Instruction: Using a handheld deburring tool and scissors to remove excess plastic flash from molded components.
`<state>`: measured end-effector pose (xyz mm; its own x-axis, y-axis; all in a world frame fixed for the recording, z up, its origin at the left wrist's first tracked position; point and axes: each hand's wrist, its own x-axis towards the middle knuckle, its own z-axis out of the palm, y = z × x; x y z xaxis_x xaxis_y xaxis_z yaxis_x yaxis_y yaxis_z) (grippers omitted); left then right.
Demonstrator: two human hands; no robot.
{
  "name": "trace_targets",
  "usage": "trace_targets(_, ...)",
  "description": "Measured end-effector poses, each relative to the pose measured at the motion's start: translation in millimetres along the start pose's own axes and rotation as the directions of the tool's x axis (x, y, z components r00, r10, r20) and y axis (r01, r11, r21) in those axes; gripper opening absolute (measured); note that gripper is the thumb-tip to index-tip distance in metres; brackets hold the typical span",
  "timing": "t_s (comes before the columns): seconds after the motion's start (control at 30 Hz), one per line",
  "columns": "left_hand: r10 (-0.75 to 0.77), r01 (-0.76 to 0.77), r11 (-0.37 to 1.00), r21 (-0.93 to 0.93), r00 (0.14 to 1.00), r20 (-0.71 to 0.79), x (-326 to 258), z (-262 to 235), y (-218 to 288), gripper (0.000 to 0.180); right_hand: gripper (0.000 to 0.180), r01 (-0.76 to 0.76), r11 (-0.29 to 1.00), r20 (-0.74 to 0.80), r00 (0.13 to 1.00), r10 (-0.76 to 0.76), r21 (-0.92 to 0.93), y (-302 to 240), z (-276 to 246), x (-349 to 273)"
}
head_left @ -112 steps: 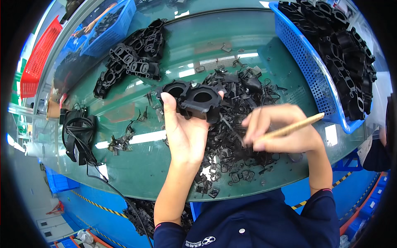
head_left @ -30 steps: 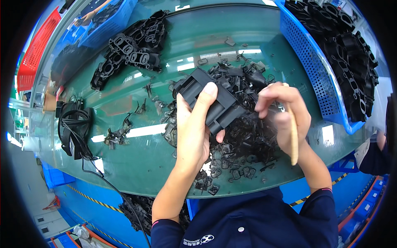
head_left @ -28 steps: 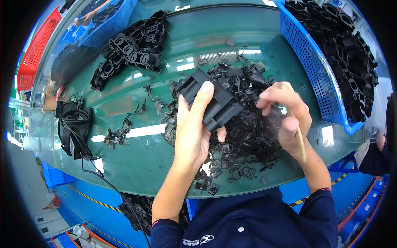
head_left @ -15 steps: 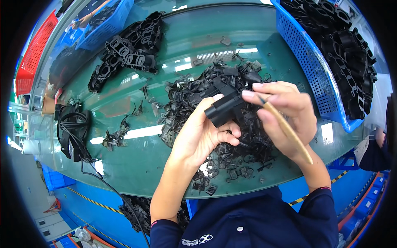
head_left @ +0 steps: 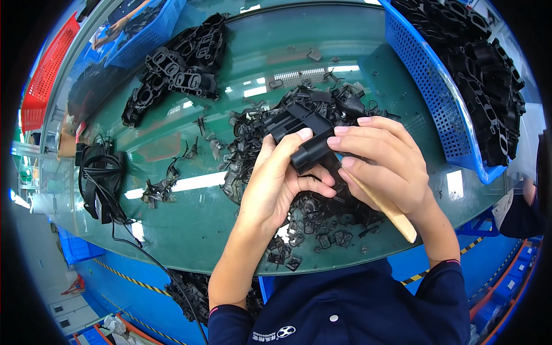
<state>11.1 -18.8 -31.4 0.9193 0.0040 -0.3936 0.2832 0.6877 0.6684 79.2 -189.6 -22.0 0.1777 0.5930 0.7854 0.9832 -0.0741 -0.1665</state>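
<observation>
A black moulded plastic part with a short round tube is held up over the table in my left hand. My thumb presses on its top, and the other fingers curl underneath. My right hand is closed around a knife-like tool with a tan handle. The handle's butt points down toward me; most of its slim tip is hidden behind the part and my fingers. My right fingertips touch the part's right side. Below both hands spreads a heap of black plastic scraps.
Several black moulded housings lie at the back left of the green table. At right stands a blue basket full of similar parts. A coiled black cable sits at the left edge. Another person's hand shows beyond, near a blue crate.
The black part has turned, and more of its body shows now. My right hand has come in against it, moving left, and the tool's handle has swung lower.
</observation>
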Motion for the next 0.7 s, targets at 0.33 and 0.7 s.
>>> trace_targets(0.33,0.103,-0.099,0.99,0.099,0.994,-0.04,-1.9,6.2,-0.6,0.037,0.011,-0.036,0.996,-0.025,0.999,0.034,-0.079,-7.2,6.9,-5.1)
trace_targets(0.7,0.213,-0.208,0.963,0.168,0.977,-0.009,-8.0,16.2,4.6,0.04,0.008,-0.487,0.496,-0.057,0.67,0.74,0.719,12.1,-8.2,-0.2)
